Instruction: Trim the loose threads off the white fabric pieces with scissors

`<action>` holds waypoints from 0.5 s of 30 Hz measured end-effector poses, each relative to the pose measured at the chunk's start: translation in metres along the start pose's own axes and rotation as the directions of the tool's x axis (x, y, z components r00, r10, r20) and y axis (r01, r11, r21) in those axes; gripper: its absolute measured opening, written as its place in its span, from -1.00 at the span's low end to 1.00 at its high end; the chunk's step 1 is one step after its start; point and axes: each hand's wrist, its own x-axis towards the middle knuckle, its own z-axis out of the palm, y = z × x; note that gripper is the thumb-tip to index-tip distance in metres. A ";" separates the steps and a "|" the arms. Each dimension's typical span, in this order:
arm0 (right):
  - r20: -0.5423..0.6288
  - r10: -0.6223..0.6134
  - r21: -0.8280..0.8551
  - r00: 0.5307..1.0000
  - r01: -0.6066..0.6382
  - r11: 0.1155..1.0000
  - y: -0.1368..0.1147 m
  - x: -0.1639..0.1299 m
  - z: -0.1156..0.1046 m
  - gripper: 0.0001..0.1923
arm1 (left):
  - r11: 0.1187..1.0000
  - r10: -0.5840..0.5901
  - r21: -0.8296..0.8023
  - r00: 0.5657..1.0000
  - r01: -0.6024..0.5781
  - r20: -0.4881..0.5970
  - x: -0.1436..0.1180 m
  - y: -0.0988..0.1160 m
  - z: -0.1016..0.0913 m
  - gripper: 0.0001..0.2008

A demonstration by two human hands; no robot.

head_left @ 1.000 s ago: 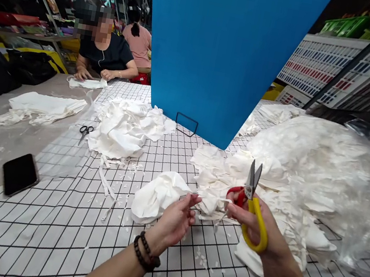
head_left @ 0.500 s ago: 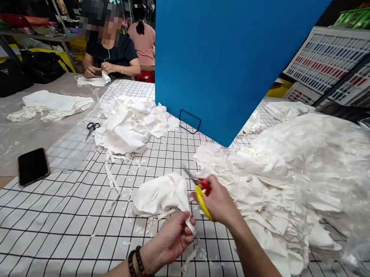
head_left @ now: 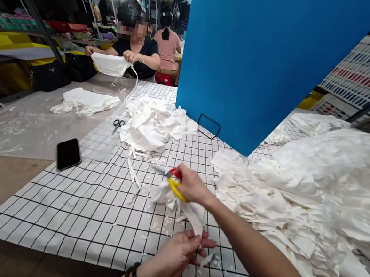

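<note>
My right hand (head_left: 191, 186) grips yellow and red scissors (head_left: 174, 182) and also clutches a white cloth piece (head_left: 183, 205) that it lifts a little above the checked table cover (head_left: 87, 207). My left hand (head_left: 179, 254), with a dark bead bracelet at the wrist, pinches the lower end of the same cloth near the table's front edge. Small white scraps lie on the cover under both hands.
A big heap of white cloth (head_left: 322, 191) fills the right side. A smaller pile (head_left: 153, 123), black scissors (head_left: 118, 123) and a phone (head_left: 68, 153) lie to the left. A blue panel (head_left: 263, 61) stands behind. A co-worker (head_left: 132, 48) holds up white cloth across the table.
My right hand has gone left with the scissors and gathered the white cloth up off the table. My left hand has drawn nearer to me. The view has shifted left.
</note>
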 end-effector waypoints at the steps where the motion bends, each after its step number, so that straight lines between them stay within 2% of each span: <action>1: -0.082 0.022 0.042 0.996 -0.019 0.999 0.002 0.005 -0.016 -0.83 | 0.995 0.061 0.085 0.998 -0.060 -0.010 -0.003 0.005 -0.001 -0.67; 3: -0.255 0.079 0.115 0.964 -0.051 0.992 0.013 0.013 -0.051 -0.82 | 0.970 0.165 0.185 0.986 -0.158 -0.021 -0.008 0.016 -0.001 -0.65; 5: -0.445 0.187 0.198 0.876 -0.107 0.974 0.033 0.016 -0.081 -0.75 | 0.964 0.214 0.167 0.976 -0.206 -0.032 -0.012 0.026 0.000 -0.64; 8: -0.522 0.327 0.231 0.788 -0.239 0.943 0.069 0.004 -0.104 -0.71 | 0.970 0.243 0.047 0.967 -0.240 -0.081 -0.013 0.035 -0.001 -0.62; 10: -0.503 0.403 0.233 0.765 -0.329 0.915 0.084 -0.014 -0.102 -0.69 | 0.968 0.250 0.015 0.963 -0.250 -0.105 -0.011 0.039 -0.003 -0.63; 12: -0.462 0.443 0.232 0.769 -0.377 0.897 0.087 -0.038 -0.087 -0.69 | 0.969 0.245 0.029 0.963 -0.243 -0.109 -0.007 0.040 -0.006 -0.64; 13: -0.421 0.446 0.244 0.790 -0.374 0.895 0.083 -0.049 -0.077 -0.70 | 0.970 0.241 0.044 0.965 -0.237 -0.106 -0.005 0.040 -0.007 -0.66; 15: -0.254 0.398 0.332 0.882 -0.307 0.892 0.070 -0.070 -0.054 -0.70 | 0.972 0.232 0.070 0.968 -0.226 -0.095 -0.001 0.039 -0.010 -0.67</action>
